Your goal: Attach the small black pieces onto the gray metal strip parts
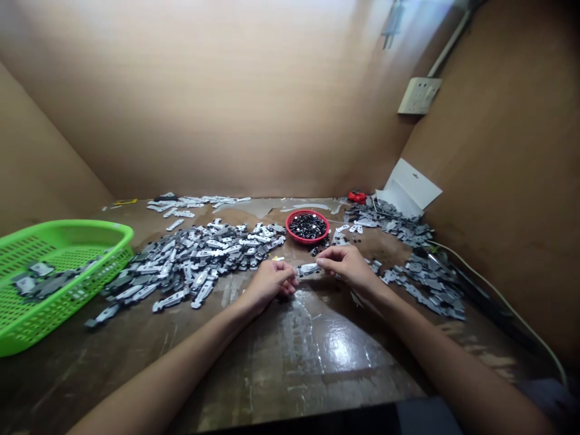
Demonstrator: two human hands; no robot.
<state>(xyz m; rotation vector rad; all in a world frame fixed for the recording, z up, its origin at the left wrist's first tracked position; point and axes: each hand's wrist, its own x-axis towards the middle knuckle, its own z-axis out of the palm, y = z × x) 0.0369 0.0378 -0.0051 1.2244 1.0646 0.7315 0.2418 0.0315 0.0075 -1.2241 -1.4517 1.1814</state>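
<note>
Between my two hands, a small grey-and-white car-shaped part is held just above the table. My left hand pinches its left end, fingers closed. The fingertips of my right hand close on its right end. Just beyond my hands stands a round red basket filled with small black and shiny pieces. To the left of my left hand spreads a large heap of similar grey-and-white parts. More flat grey parts lie in a pile to the right of my right hand.
A green perforated basket with a few parts inside stands at the left. White parts lie along the back, and grey ones at the back right beside a white card. A pale cable runs down the right side.
</note>
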